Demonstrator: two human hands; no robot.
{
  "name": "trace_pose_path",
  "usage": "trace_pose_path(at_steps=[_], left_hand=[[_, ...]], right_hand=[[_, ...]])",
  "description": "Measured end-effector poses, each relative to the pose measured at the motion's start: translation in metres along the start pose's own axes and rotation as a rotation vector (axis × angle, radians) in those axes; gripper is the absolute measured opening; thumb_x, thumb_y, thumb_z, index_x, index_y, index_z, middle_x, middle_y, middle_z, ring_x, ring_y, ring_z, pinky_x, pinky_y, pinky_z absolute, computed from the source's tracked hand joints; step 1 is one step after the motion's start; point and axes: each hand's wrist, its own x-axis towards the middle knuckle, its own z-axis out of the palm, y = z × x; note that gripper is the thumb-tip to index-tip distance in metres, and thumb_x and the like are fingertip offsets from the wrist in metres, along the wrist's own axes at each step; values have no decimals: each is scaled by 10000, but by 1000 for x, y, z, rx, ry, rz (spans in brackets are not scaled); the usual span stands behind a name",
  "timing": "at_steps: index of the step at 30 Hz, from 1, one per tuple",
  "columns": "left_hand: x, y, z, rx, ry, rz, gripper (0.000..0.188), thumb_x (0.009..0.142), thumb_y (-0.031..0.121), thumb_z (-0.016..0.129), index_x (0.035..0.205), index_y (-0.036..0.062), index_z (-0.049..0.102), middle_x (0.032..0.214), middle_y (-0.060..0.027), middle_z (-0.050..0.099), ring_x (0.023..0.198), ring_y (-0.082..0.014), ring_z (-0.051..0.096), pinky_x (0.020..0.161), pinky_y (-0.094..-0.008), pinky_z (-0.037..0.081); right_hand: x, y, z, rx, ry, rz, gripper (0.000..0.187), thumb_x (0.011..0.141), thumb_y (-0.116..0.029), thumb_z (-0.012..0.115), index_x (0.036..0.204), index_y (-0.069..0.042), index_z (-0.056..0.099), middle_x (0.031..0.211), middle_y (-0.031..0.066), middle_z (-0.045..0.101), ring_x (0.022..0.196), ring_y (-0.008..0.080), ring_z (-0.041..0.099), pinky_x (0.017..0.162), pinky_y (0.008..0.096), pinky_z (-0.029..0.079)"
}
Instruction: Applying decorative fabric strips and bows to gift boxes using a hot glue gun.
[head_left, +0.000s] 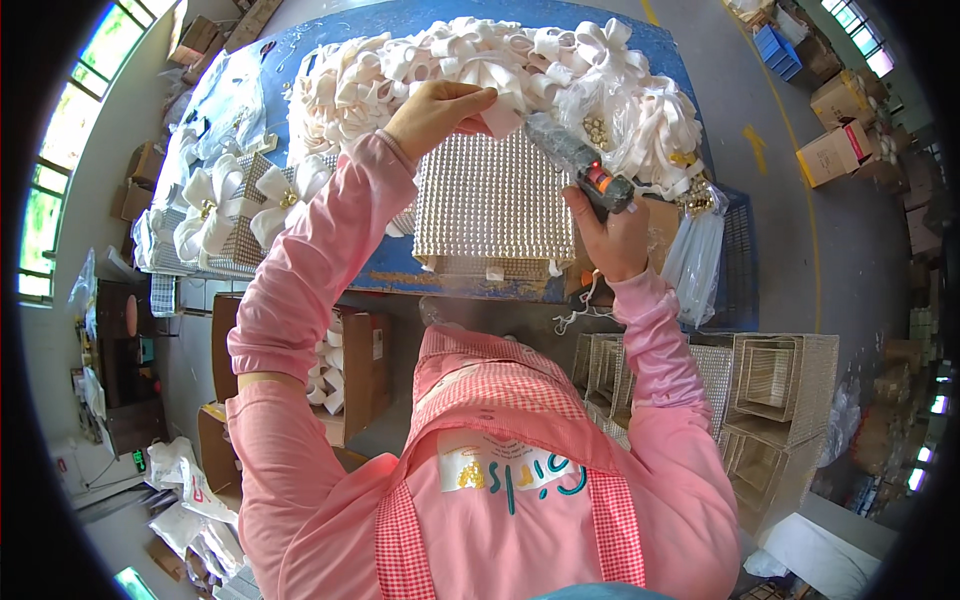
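Note:
My left hand (pixel 440 113) pinches the edge of a white ribbon piece (pixel 503 119) above the far edge of a bead-covered box (pixel 495 205). The box stands at the near side of the blue table (pixel 460 285), its front wall and side a grid of pearl-like beads. A dark hot glue gun (pixel 568 150) is in my right hand (pixel 617 240), wrapped in grey film near its nozzle and lit red at its body. Its nozzle points toward the ribbon piece, close to it; whether they touch I cannot tell. My right fingers are partly hidden behind the gun.
A heap of looped white ribbon bows (pixel 470 60) fills the table's far side. Finished beaded boxes with white bows (pixel 210 215) stand at the left. Gold beads lie in a plastic bag (pixel 597 130). Wire-frame boxes (pixel 780 385) are stacked below right; a carton (pixel 365 365) stands below left.

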Motion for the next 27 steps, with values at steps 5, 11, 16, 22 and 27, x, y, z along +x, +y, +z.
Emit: trace_pose_path(at_steps=[5,11,16,22,27], left_hand=[[13,20,-11,482,67,251,312,842,299,583,985,32,661,821,-95,673,728,-146,637,671,-266,495],[30,40,-11,690,165,375,270,820,333,573,884,91,674,694,-143,627,629,-253,618,617,-336,474],[37,40,-10,732,180,373,284,819,342,568,892,88,674,720,-132,641,647,-268,620,634,-347,477],[37,43,-9,720,195,395,290,826,343,559,915,93,677,764,-124,657,683,-268,632,657,-340,486],[38,42,-14,730,193,394,289,834,336,558,933,93,679,794,-130,662,711,-258,644,667,-334,492]], right_hand=[[13,9,4,324,-7,-24,202,801,-191,667,848,2,632,648,88,622,529,171,580,497,286,428],[44,0,-2,155,-19,-107,232,779,-221,687,848,-8,628,657,95,620,552,200,596,525,286,453],[56,4,1,75,1,-95,277,758,-276,701,834,-20,630,618,104,592,530,243,576,507,311,437],[64,12,5,33,-22,-88,285,762,-308,693,826,-37,634,605,100,580,535,276,570,507,323,438],[66,26,19,-12,-11,-109,289,768,-338,681,798,-55,636,576,107,564,524,298,564,489,346,429]])
